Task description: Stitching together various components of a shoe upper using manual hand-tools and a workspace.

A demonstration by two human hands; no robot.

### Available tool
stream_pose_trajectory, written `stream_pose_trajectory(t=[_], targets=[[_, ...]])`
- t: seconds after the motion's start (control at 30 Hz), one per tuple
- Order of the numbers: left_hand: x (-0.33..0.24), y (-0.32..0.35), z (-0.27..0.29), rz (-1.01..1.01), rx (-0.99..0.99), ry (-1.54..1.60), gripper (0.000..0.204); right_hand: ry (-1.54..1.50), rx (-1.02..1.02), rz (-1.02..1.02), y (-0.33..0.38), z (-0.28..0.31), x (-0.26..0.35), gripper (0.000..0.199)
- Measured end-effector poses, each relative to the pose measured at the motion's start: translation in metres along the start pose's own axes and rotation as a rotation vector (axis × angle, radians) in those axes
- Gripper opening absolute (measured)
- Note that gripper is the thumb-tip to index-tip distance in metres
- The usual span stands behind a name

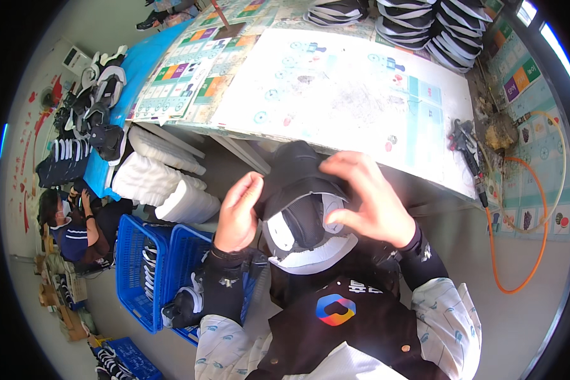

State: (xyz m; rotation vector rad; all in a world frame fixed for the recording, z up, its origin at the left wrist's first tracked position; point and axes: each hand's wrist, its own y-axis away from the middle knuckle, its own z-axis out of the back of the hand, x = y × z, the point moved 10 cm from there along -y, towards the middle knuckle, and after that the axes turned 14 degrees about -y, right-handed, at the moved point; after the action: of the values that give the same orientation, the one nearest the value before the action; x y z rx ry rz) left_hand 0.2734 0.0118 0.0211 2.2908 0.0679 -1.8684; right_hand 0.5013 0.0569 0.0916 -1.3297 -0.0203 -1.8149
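A black shoe upper (304,171) with a white inner lining is in front of my chest, just below the near edge of the table. My right hand (367,199) grips its right side, the thumb on the white lining at the opening and the fingers along the outside. Beside the upper's left edge, my left hand (237,212) is closed, thumb against the curled fingers. Anything in that pinch is too hidden to make out.
A white board (342,95) covers the table, with stacked black-and-white shoe parts (405,25) behind. An orange hose (544,221) hangs at right beside a black tool (468,155). Blue baskets (139,278) stand lower left, near white foam stacks (149,180). A co-worker (76,228) sits far left.
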Motion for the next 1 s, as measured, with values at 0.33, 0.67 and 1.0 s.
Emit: stream_pose_trajectory(t=[0.33, 0.67, 1.0], targets=[[-0.045, -0.003, 0.024, -0.149, -0.118, 0.063, 0.020, -0.557, -0.416, -0.266, -0.011, -0.009, -0.050, 0.009], [-0.020, -0.029, 0.070, -0.034, -0.146, 0.126, 0.027, -1.033, -0.138, -0.513, -0.035, -0.061, -0.079, 0.013], [-0.034, -0.051, 0.042, 0.024, 0.353, -0.069, 0.030, 0.506, -0.130, 0.102, -0.093, -0.041, 0.026, 0.045]])
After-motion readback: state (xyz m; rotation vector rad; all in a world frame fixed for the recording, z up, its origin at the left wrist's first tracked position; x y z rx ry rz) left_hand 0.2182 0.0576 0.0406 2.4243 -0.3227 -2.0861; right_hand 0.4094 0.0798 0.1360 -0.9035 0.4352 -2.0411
